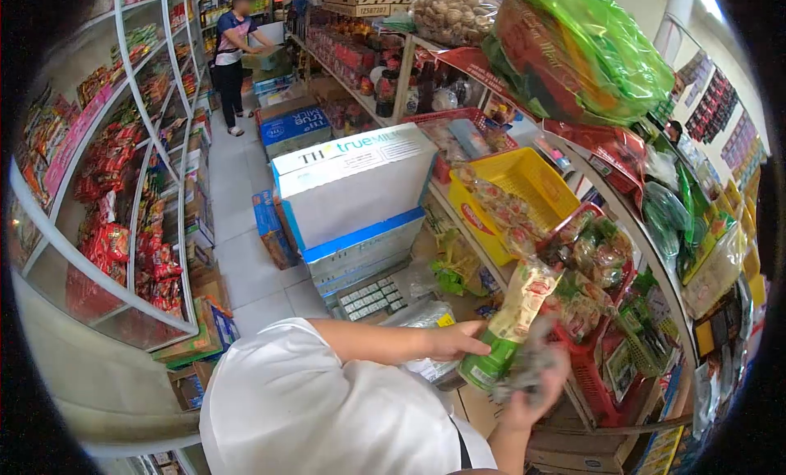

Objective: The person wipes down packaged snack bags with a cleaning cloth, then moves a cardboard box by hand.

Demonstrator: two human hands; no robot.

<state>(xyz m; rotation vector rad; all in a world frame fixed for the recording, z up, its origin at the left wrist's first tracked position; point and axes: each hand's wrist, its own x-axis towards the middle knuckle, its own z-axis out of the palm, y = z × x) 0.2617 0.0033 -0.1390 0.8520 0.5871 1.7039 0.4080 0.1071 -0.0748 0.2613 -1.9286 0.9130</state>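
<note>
My left hand [457, 342] grips a green and cream packet [524, 299] by its side, thumb on the front. The packet stands tilted, its cream top leaning to the right. Close against its lower right side is my right hand [542, 385], smeared by motion, with its fingers around a crumpled grey cloth-like piece [522, 372]. Just beyond the packet, a yellow basket [528, 176] and a red basket [594, 385] sit on the shelf, the red one with several wrapped packs [596, 258].
White milk cartons [352, 184] are stacked on the floor left of the shelf. A green-wrapped gift basket [581, 54] stands high on the right. Packet shelves [123, 189] line the aisle's left side. Farther back, a person [235, 54] handles a box.
</note>
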